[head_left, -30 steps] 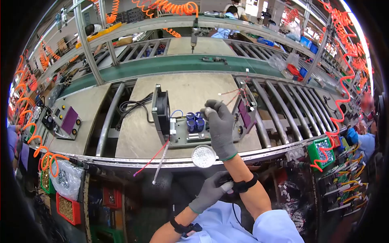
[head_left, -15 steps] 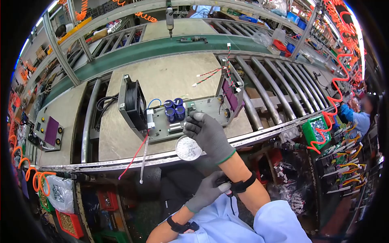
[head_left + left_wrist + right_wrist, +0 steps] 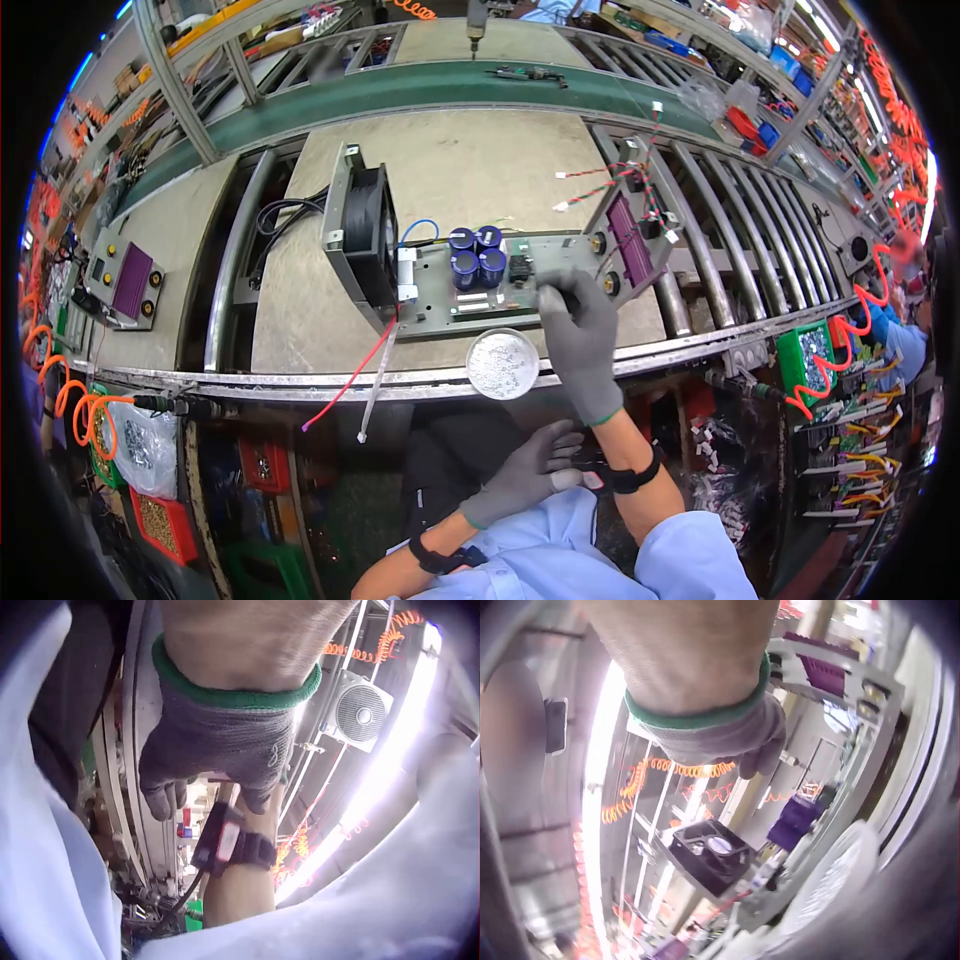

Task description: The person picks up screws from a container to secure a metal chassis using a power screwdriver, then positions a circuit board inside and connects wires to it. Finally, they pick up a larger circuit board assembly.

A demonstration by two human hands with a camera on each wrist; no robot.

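Tabletop: carries the metal chassis, long side facing the worker. Black fan upright at chassis's left end. Right hand: fingers bent, at chassis's front edge; cannot tell if anything is pinched. Left hand: loose, empty, near right wrist. White dish at tabletop's front edge. Four blue capacitors mid-chassis.

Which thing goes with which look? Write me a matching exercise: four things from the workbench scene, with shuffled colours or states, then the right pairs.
Things:
1. Dish
2. Right hand
3. Fan
4. Cylinders

Looks:
A. Gray-gloved
B. Deep blue, clustered as four
C. White and round
D. Black, standing upright

Pairs: 1-C, 2-A, 3-D, 4-B
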